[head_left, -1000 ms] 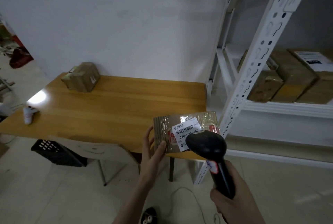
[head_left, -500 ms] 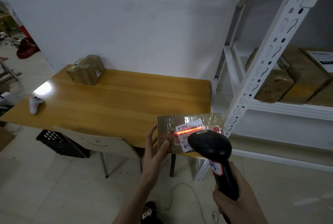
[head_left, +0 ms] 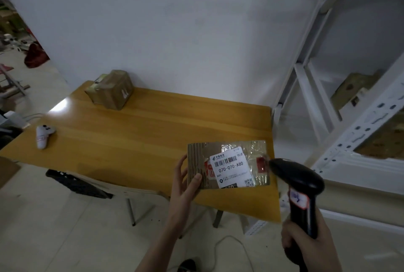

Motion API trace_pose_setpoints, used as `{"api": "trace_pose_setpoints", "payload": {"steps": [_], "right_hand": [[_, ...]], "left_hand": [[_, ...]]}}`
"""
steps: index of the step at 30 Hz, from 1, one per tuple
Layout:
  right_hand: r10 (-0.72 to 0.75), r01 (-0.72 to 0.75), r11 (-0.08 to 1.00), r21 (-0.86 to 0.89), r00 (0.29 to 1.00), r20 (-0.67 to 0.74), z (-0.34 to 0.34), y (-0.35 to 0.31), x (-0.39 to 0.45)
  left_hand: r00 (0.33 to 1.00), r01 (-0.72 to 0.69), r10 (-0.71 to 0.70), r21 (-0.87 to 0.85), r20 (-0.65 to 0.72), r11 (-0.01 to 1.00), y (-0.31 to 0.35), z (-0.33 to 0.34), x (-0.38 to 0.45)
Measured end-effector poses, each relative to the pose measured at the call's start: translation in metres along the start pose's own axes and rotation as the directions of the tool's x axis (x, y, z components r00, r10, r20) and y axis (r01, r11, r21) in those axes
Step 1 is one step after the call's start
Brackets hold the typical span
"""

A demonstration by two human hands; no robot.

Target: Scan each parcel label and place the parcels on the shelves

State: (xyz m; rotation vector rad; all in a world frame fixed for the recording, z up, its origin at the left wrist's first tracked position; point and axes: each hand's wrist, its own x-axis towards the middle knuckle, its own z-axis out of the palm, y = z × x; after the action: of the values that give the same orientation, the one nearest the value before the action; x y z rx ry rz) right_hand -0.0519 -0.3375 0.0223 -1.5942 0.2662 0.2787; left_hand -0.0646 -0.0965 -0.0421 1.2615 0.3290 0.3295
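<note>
Small parcel sorting room, storeroom type. White slotted metal shelving (head_left: 358, 131) at frame right holds taped cardboard boxes (head_left: 354, 88). My wooden table (head_left: 153, 138) at centre carries another taped box (head_left: 110, 89). Bare white wall, tiled floor, clutter at far left.

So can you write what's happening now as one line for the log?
left hand: holds parcel, label up | right hand: grips scanner beside parcel | no red beam on label | second parcel: on table

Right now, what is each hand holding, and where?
The left hand grips the flat brown taped cardboard parcel by its left edge; the right hand grips the black handheld barcode scanner by its handle.
</note>
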Motion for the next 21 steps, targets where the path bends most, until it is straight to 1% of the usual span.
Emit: {"api": "trace_pose_setpoints", "payload": {"steps": [2,4,6,9,13,21], "right_hand": [[0.055,-0.054,0.998,0.016,0.998,-0.044,0.009,0.010,0.034],[0.093,-0.095,0.995,-0.039,0.994,-0.053,0.022,0.026,0.076],[0.111,-0.114,0.988,-0.101,0.993,-0.033,0.041,0.044,0.114],[0.173,-0.170,0.975,-0.143,0.985,0.010,0.072,0.077,0.164],[0.246,-0.233,0.949,-0.214,0.968,0.040,0.099,0.114,0.210],[0.229,-0.227,0.922,-0.314,0.973,-0.029,0.123,0.141,0.248]], "left_hand": [[1.000,0.000,0.000,-0.007,-0.021,1.000,0.006,-0.011,0.014],[0.999,0.001,-0.002,-0.012,-0.045,1.000,0.012,-0.023,0.028],[0.998,0.006,-0.006,-0.010,-0.069,1.000,0.018,-0.035,0.039],[0.996,0.024,-0.024,-0.001,-0.083,1.000,0.026,-0.052,0.053],[0.993,0.058,-0.057,0.005,-0.106,0.998,0.032,-0.072,0.069],[0.989,0.099,-0.098,0.007,-0.110,0.995,0.026,-0.102,0.097]]}}
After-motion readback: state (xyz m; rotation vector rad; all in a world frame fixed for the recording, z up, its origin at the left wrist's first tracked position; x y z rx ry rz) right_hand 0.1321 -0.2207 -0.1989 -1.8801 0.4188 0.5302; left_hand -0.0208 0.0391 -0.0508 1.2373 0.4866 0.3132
